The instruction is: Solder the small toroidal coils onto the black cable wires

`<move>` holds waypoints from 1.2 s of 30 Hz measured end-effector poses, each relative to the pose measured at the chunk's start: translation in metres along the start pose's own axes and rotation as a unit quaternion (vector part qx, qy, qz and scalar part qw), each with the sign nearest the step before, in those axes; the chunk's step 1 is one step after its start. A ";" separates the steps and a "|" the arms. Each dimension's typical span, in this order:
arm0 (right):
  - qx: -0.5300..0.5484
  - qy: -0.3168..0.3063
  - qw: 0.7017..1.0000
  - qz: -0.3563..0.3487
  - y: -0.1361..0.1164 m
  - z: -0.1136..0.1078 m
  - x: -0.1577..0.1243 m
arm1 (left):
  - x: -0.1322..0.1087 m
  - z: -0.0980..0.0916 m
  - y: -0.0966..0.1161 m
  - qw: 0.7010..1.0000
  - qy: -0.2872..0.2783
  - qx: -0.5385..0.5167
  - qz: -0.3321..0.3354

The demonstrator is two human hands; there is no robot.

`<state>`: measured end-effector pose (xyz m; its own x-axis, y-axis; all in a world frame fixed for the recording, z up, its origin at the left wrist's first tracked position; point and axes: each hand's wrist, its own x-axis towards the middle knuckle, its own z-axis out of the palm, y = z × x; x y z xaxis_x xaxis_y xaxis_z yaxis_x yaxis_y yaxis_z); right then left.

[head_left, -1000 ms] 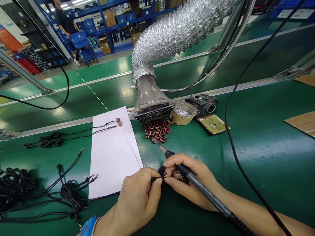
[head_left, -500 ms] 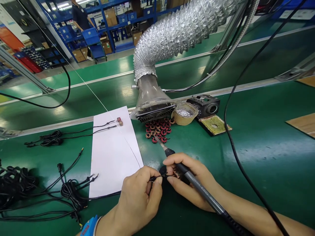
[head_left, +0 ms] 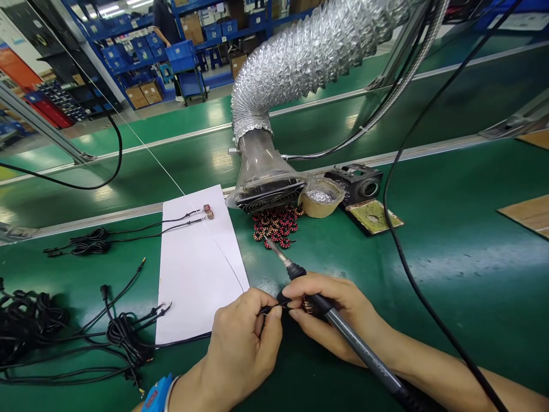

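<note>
Black wire (head_left: 265, 310) pinched in your left hand (head_left: 244, 343) | right hand (head_left: 358, 306) closed around soldering iron (head_left: 352, 339) and coil (head_left: 307, 306) | joining wire to coil, seemingly — next calls for steady alignment

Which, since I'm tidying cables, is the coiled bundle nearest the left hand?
The bundle beside the lower left corner of the white sheet; both smaller coils lie farther off, the tangled pile farther left.

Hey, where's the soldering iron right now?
In the head view, low and right of centre: the soldering iron is in the right hand, pointing toward the red-and-black rings.
</note>
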<state>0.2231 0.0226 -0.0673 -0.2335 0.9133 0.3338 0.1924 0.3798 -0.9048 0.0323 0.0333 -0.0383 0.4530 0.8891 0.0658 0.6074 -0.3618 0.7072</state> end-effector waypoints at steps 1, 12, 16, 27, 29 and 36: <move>0.002 0.001 1.000 -0.002 0.000 0.000 0.000 | 0.000 0.000 0.000 1.000 0.001 0.001 -0.001; 0.036 0.000 0.999 0.026 -0.003 0.001 0.001 | 0.002 0.002 -0.003 0.994 0.058 0.043 0.083; 0.017 -0.005 1.000 0.025 -0.003 0.002 0.001 | -0.001 0.006 -0.006 0.990 0.073 0.063 0.105; -0.028 0.015 0.999 -0.019 -0.004 0.000 0.002 | 0.002 -0.001 -0.005 0.999 -0.033 -0.021 0.036; -0.043 0.006 0.999 -0.029 -0.005 -0.002 0.002 | 0.003 -0.002 -0.005 0.999 -0.031 -0.021 0.040; -0.103 0.017 0.992 -0.067 -0.003 0.000 0.001 | 0.002 -0.004 -0.005 0.999 -0.031 -0.015 0.040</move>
<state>0.2218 0.0223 -0.0642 -0.2383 0.8560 0.4587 0.3534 0.5164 -0.7800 0.0279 0.0375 -0.0388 0.5400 0.8379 0.0798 0.5474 -0.4216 0.7229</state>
